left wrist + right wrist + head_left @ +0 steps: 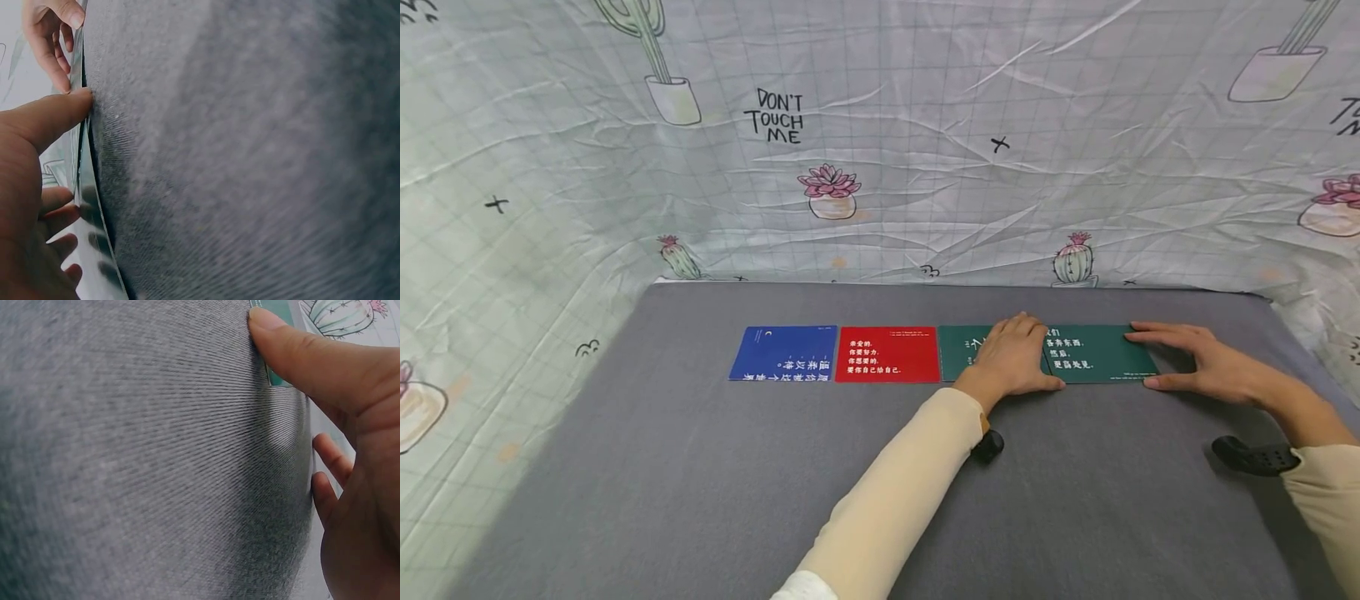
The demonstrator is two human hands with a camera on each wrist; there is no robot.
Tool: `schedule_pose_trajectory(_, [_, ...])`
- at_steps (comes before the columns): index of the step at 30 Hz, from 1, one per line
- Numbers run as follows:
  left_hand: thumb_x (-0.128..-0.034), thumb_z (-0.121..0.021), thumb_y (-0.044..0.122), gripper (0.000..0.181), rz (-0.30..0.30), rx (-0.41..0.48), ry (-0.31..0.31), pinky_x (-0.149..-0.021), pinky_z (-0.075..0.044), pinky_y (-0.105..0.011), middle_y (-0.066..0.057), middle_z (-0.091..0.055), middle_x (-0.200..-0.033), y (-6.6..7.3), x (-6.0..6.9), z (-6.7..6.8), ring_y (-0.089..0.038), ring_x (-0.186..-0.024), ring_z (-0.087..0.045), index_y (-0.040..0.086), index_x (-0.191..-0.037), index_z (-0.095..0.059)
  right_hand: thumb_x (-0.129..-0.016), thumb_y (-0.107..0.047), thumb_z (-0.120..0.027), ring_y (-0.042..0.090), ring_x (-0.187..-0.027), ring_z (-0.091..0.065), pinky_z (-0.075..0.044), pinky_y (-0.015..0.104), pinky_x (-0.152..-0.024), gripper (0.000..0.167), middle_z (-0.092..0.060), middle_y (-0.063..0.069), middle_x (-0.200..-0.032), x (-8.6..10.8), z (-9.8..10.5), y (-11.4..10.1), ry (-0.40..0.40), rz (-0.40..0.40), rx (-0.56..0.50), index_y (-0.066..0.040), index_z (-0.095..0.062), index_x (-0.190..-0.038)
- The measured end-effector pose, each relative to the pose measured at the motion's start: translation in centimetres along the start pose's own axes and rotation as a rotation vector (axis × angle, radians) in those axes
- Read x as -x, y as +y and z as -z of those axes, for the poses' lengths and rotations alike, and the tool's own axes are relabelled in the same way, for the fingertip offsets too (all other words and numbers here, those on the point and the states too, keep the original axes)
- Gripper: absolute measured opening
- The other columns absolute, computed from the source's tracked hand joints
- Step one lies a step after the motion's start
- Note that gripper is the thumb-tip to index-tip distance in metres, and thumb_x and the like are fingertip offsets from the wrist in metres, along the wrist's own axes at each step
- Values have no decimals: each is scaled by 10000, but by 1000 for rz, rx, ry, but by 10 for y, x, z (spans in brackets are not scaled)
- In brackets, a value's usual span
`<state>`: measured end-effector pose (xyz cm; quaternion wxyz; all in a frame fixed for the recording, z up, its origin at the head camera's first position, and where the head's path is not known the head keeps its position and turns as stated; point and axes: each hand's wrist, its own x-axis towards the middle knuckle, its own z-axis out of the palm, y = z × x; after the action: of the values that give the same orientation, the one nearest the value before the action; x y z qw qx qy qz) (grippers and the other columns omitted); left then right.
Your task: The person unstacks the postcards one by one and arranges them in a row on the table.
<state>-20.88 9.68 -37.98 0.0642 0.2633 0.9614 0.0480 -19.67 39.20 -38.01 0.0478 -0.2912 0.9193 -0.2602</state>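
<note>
Two dark green cards with white writing lie end to end, a left green card [958,354] and a right green card [1101,358]. My left hand [1013,354] lies across the joint between them, thumb at the near edge. In the left wrist view, its other fingers [59,215] are reflected in the glossy left card. With thumb and fingers at opposite long edges, my right hand [1217,362] holds the right green card's outer end. The right wrist view shows that thumb [269,322] against the card's near edge.
A red card [887,354] and a blue card [784,352] continue the row leftward; the blue one's writing is upside down. All lie on a grey cloth-covered table [700,483]. A cactus-printed sheet [895,233] hangs along the back and sides.
</note>
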Motion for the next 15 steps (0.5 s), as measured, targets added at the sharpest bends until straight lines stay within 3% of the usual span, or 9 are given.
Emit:
schedule_pose_trajectory(1, [-823, -556, 676, 836, -2, -15, -7, -1141, -125, -274, 89, -273, -1524, 0, 0, 1, -111, -1427, -140, 224, -1487, -327, -798, -164, -777, 16, -1339, -181, -191, 480, -1019, 658, -330, 1, -1491, 0, 0, 0, 3, 2, 2, -120, -496, -1391])
schedule_pose_trajectory(4, [-822, -538, 694, 840, -7, -50, -24, -1140, -130, -277, 93, -264, -1527, -1, 0, 4, -115, -1427, -139, 237, -1491, -317, -787, -152, -784, -76, -1300, -176, -177, 271, -1036, 663, -333, -45, -1489, 0, -1, 1, 23, 40, 31, -118, -503, -1386])
schedule_pose_trajectory(7, [-819, -533, 703, 836, -8, -60, -35, -1138, -138, -278, 103, -265, -1526, -2, -1, 6, -114, -1425, -147, 254, -1490, -317, -763, -143, -802, -115, -1267, -196, -139, 65, -932, 670, -361, -51, -1478, 0, -2, 1, 46, 68, 52, -110, -522, -1370])
schedule_pose_trajectory(15, [-807, -546, 708, 819, -8, -36, -43, -1129, -174, -298, 126, -268, -1522, -1, 0, 9, -107, -1419, -163, 301, -1483, -327, -731, -137, -824, -126, -1243, -244, -164, 36, -917, 640, -432, 21, -1432, 1, -1, 2, 66, 92, 64, -92, -568, -1317])
